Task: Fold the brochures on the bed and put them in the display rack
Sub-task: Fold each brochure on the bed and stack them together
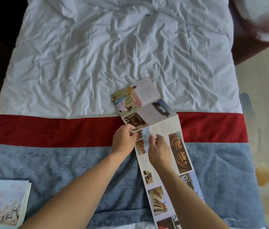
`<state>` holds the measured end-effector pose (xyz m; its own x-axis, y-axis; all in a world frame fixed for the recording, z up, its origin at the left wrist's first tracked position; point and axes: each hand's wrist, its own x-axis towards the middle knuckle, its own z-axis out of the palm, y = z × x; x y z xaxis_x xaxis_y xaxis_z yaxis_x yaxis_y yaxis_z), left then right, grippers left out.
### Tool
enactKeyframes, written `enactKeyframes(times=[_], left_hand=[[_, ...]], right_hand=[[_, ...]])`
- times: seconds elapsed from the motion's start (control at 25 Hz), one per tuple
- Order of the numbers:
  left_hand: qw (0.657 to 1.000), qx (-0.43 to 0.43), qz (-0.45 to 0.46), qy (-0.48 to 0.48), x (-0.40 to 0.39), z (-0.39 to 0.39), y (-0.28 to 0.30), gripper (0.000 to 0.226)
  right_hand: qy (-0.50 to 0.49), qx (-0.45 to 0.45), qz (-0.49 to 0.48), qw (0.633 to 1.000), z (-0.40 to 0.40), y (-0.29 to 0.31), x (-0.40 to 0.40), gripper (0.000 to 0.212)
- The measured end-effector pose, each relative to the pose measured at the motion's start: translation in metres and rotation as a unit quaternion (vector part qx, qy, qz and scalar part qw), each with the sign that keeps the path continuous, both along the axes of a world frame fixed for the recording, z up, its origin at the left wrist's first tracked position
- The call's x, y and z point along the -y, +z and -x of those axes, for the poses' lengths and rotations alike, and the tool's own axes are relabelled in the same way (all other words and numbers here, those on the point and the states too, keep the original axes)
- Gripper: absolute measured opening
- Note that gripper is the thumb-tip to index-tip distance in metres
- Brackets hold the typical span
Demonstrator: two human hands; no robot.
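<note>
Far left, we see a folded brochure (pixel 6 204) lying on the bed (pixel 81 63). Our left hand (pixel 124 139) pinches the long brochure's (pixel 148 113) edge; our right hand (pixel 159 151) pinches mid-strip. On soft bedding, the crease may skew or the strip buckle.

Both forearms are bare to the frame edge, the left hand (pixel 124 140) and right hand (pixel 159 151) ungloved.
</note>
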<state>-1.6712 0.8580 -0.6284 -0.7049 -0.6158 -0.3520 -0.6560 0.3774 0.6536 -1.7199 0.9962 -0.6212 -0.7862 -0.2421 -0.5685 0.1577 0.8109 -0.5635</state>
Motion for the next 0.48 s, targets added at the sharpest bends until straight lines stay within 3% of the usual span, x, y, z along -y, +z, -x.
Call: enactKeyframes(times=[0.24,0.32,0.48], left_hand=[[0.982,-0.02,0.074,-0.175,-0.018,-0.024,0.015,0.008],[0.971,-0.022,0.075,-0.227,-0.019,-0.03,0.017,0.01],[0.971,-0.048,0.044,-0.229,-0.013,-0.042,0.015,0.027]], right_hand=[[-0.08,0.037,0.013,0.996,0.001,0.008,0.005,0.028],[-0.135,0.046,0.001,0.99,0.001,0.01,0.009,0.032],[-0.173,0.034,-0.003,0.984,-0.003,0.016,0.017,0.016]])
